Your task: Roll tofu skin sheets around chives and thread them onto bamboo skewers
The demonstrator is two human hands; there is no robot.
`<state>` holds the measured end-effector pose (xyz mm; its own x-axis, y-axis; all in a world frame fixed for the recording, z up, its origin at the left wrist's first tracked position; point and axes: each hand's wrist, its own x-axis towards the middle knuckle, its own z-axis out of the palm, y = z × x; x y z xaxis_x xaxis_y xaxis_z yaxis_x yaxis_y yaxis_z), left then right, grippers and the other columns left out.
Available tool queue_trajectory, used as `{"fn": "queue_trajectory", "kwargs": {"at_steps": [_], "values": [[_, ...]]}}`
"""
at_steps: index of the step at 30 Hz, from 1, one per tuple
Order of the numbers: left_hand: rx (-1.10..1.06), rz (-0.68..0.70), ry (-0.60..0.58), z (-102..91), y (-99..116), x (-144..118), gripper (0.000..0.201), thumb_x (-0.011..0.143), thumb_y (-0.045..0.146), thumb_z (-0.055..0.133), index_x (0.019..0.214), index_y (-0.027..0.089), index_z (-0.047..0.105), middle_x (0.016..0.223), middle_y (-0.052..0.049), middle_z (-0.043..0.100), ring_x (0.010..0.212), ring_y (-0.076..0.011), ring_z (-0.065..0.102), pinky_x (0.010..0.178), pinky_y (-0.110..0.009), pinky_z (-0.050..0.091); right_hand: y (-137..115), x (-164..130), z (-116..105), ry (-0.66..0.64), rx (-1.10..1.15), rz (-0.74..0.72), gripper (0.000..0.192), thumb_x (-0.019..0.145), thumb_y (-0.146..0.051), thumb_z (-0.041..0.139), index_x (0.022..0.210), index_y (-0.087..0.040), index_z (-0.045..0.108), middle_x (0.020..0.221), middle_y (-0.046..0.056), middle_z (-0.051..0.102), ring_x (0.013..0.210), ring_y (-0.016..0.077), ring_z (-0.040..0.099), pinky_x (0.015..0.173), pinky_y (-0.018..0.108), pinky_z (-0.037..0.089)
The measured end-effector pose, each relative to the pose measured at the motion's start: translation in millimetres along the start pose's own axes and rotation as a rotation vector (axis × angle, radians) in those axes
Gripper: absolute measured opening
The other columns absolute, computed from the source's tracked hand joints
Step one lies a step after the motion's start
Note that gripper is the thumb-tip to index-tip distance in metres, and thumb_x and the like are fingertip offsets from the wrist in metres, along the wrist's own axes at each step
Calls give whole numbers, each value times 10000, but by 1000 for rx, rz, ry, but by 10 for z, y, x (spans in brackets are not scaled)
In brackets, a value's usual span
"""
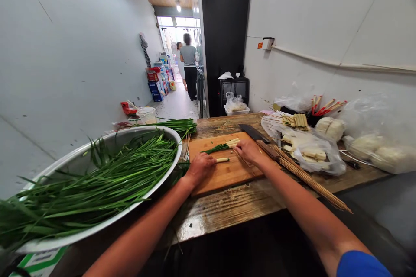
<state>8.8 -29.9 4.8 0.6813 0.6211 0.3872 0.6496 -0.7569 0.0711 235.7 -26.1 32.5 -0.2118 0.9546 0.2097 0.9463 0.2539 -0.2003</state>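
Note:
On the wooden cutting board [208, 185], my left hand [200, 169] is closed around a pale roll [222, 160] that looks like tofu skin around chives; its end sticks out to the right. My right hand [249, 151] is closed in a pinch near the board's right side, with a thin bamboo skewer [242, 158] by its fingertips. Just beyond, between the hands, lie more pale rolls [232, 142] with green chives [216, 148] trailing left. A cleaver [253, 133] rests at the board's far right, its dark handle [268, 150] beside a bundle of bamboo skewers [312, 181].
A large metal basin [175, 132] full of chives [107, 181] fills the left. Finished skewers [295, 121] lie at right, near a plastic bag of pale pieces [308, 151]. Red-tipped sticks [325, 106] stand behind. Two people [189, 58] stand down the corridor.

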Motion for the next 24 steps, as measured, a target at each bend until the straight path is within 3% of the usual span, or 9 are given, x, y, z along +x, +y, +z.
{"fn": "queue_trajectory", "kwargs": {"at_steps": [3, 8, 13, 16, 20, 24], "values": [[30, -56, 31, 18, -2, -23, 232, 868, 251, 460, 869, 205, 687, 849, -51, 630, 803, -168, 517, 701, -269, 357, -110, -11, -17, -66, -127, 104, 299, 832, -323, 484, 890, -109, 685, 942, 164, 667, 894, 230, 604, 758, 286, 419], [-12, -78, 47, 75, -67, -51, 232, 865, 264, 471, 923, 236, 694, 840, -54, 633, 804, -179, 523, 724, -293, 357, -317, 51, 34, -78, -168, 235, 280, 817, -203, 462, 916, -57, 679, 923, 223, 664, 886, 272, 625, 696, 306, 446], [-71, -94, 46, 107, -112, -52, 269, 878, 286, 439, 933, 226, 696, 812, -56, 612, 780, -165, 510, 699, -280, 362, -259, 145, -20, -63, -133, 303, 314, 842, -214, 413, 995, -59, 640, 948, 210, 662, 856, 240, 637, 657, 271, 439], [-124, -149, 43, 109, -97, -48, 299, 877, 315, 433, 887, 190, 705, 774, -50, 606, 742, -153, 508, 661, -258, 359, -189, 109, -105, 18, -53, 323, 323, 878, -228, 351, 976, -87, 624, 932, 169, 667, 861, 213, 630, 686, 258, 422], [-226, -163, 41, 78, -76, -42, 316, 877, 293, 428, 833, 158, 710, 727, -50, 611, 680, -130, 519, 630, -233, 363, -116, -172, -262, 241, 158, 295, 244, 865, -273, 396, 870, -137, 599, 828, 87, 670, 777, 185, 622, 665, 244, 410], [-309, -125, 29, 31, -102, -38, 255, 855, 244, 465, 827, 168, 707, 719, -42, 640, 660, -122, 541, 647, -224, 393, -125, -808, -363, 360, 370, 162, 198, 840, -327, 436, 784, -178, 555, 716, 35, 642, 645, 154, 594, 605, 236, 410]]}}
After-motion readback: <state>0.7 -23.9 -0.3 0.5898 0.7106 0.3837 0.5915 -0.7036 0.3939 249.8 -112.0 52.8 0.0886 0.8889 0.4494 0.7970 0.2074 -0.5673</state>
